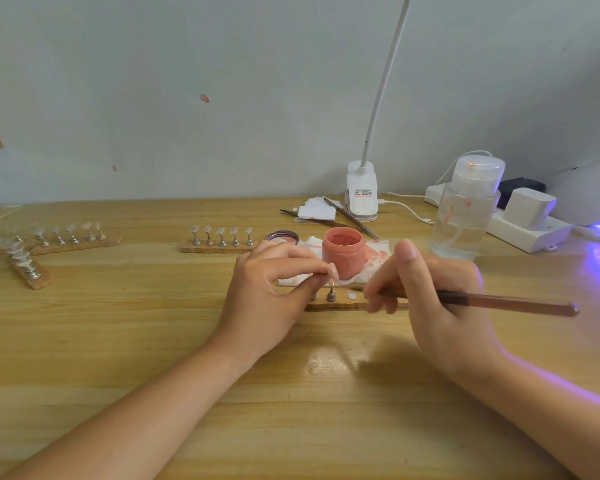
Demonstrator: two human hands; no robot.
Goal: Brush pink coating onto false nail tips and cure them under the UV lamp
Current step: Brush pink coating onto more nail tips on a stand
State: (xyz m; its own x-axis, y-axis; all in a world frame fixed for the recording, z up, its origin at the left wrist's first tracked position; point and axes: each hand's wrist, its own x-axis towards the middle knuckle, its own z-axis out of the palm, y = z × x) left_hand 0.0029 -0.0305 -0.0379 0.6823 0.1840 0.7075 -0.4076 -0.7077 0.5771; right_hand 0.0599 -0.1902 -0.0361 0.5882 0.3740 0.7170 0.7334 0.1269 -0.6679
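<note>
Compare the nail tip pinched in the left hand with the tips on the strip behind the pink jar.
The held nail tip looks pink and coated; the strip's tips look clear or pale. The held one is off the table in the left hand; the strip's five stand in a row on the wooden strip. Both are false nail tips on small metal stands.

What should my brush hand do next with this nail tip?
Probably bring the brush in the right hand across to the nail tip that the left hand pinches beside the open pink jar; the brush is not touching the tip.
</note>
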